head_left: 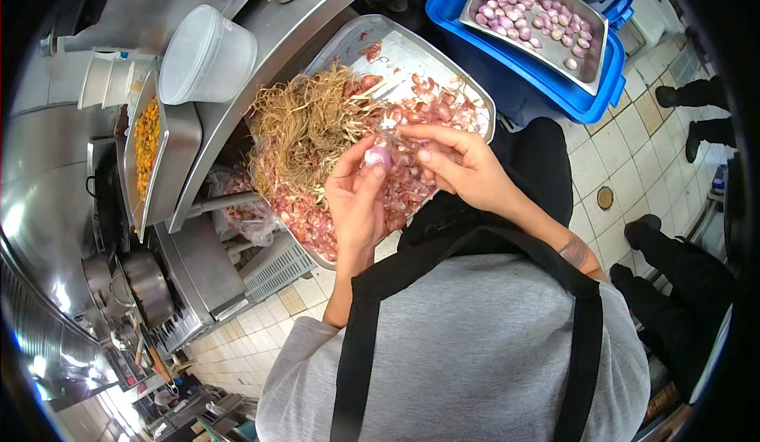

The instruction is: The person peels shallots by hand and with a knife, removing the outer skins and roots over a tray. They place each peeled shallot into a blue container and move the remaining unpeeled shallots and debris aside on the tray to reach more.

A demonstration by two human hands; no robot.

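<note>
My left hand (pixel 356 196) holds a small purple shallot (pixel 379 157) in its fingertips, above a steel tray (pixel 408 40). My right hand (pixel 459 163) meets it from the right. Its thumb and forefinger pinch the pale skin at the top of the shallot. The tray below is heaped with reddish shallot skins (pixel 317 216) and a tangle of dry straw-coloured roots (pixel 305 125). I wear a grey shirt and a black apron.
A second steel tray (pixel 590 74) of peeled shallots (pixel 526 13) rests on blue crates (pixel 507 66) at the upper right. On the steel counter (pixel 269 54) to the left stand white plastic tubs (pixel 207 55) and a pan of yellow food (pixel 146 142). Another person's dark legs and shoes (pixel 673 276) are on the tiled floor at the right.
</note>
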